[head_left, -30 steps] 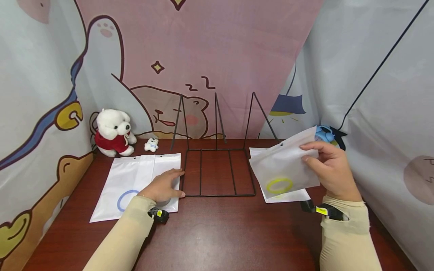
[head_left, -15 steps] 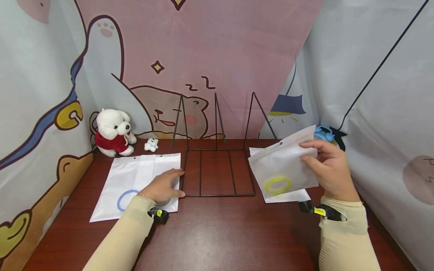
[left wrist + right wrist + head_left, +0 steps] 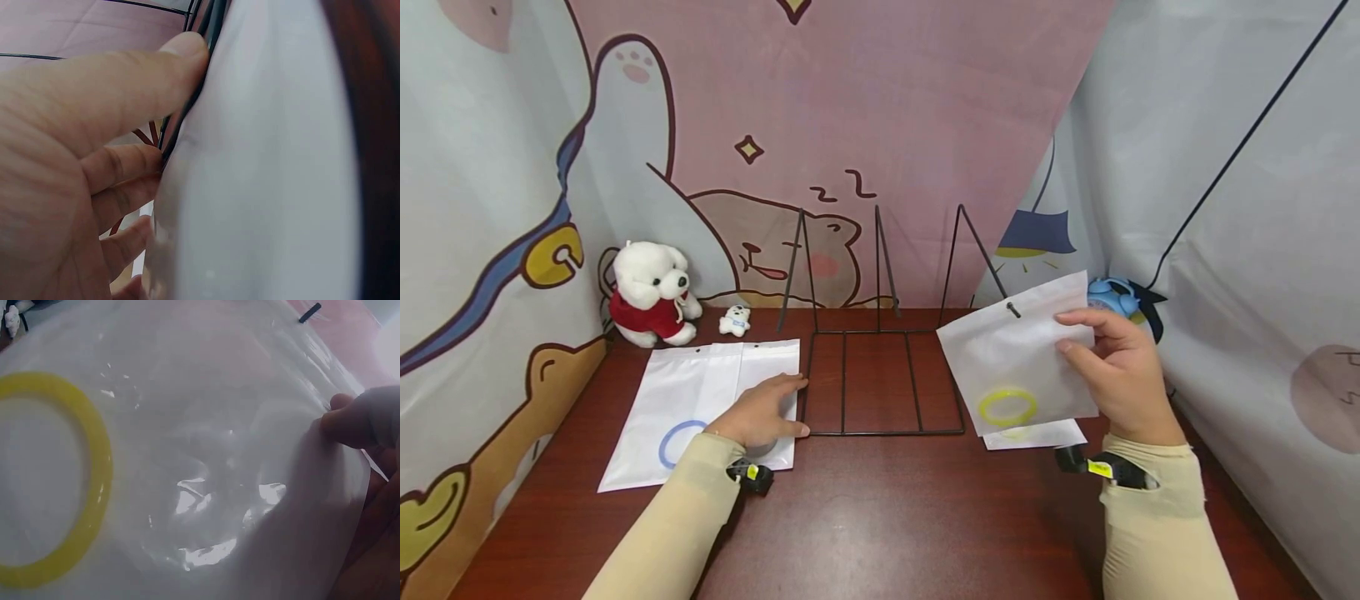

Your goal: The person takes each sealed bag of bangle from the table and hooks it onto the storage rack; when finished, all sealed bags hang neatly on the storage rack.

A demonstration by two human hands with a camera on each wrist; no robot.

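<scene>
My right hand (image 3: pixel 1120 371) pinches the right edge of a white plastic bag (image 3: pixel 1037 350) between thumb and fingers. A yellow ring (image 3: pixel 1007 407) shows through the bag's clear front; the right wrist view has the ring large at left. The dark end of a rod (image 3: pixel 1013 310) on the black wire rack (image 3: pixel 887 433) pokes through the hole near the bag's top. My left hand (image 3: pixel 763 410) presses down at the rack's left side, thumb at its front corner. Under that hand lie overlapping white bags (image 3: pixel 722 367), one with a blue ring (image 3: pixel 666 446). In the left wrist view the thumb (image 3: pixel 184 47) touches a black bar.
Another white bag (image 3: pixel 1045 435) lies on the table under the held one. A white plush dog (image 3: pixel 651 292) in red and a small dog figure (image 3: pixel 735 321) sit at back left. A blue object (image 3: pixel 1112 296) stands at back right. Printed cloth walls enclose the table.
My right hand has moved slightly left with the bag, bringing its hole over the rack's right rod end, which now shows through. My left hand stays in place.
</scene>
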